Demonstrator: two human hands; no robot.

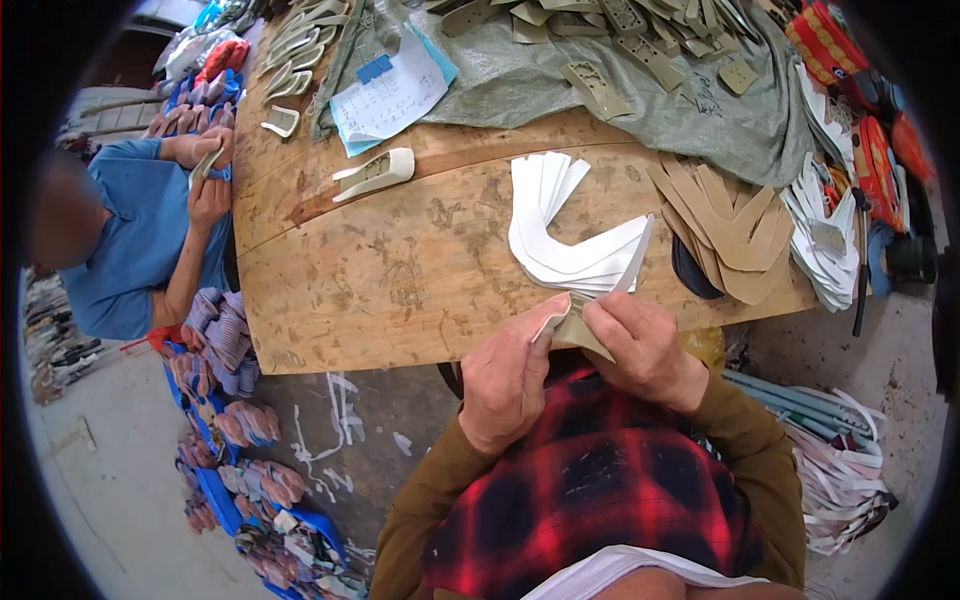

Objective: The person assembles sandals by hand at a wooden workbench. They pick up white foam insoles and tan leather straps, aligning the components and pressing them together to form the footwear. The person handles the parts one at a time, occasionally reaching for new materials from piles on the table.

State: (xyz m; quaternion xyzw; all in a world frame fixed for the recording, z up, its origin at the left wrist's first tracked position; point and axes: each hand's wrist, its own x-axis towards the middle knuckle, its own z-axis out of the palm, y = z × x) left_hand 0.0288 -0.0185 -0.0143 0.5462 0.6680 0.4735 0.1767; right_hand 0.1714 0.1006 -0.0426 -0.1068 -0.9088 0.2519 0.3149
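Close to the table's front edge, both my hands grip an olive-green shoe-sole piece (pixel 582 334) with a white strip along its edge. My left hand (pixel 505 378) pinches the white-edged side between thumb and fingers. The fingers of my right hand (pixel 645 345) are closed on the other end, partly hiding it. Just beyond them lies a fanned stack of white U-shaped strips (pixel 545 262); its nearest strip reaches toward my right hand, and I cannot tell whether they touch. Farther left, a similar sole piece with a white rim (pixel 375 174) rests on the wooden table (pixel 400 260).
Tan U-shaped pieces (pixel 735 240) lie at the right. A green woven sack (pixel 520 95) bears many sole pieces at the back, beside written sheets (pixel 390 100). A co-worker in a blue shirt (pixel 150 220) sits at the left. Bundled strips (pixel 835 470) fill the floor at right.
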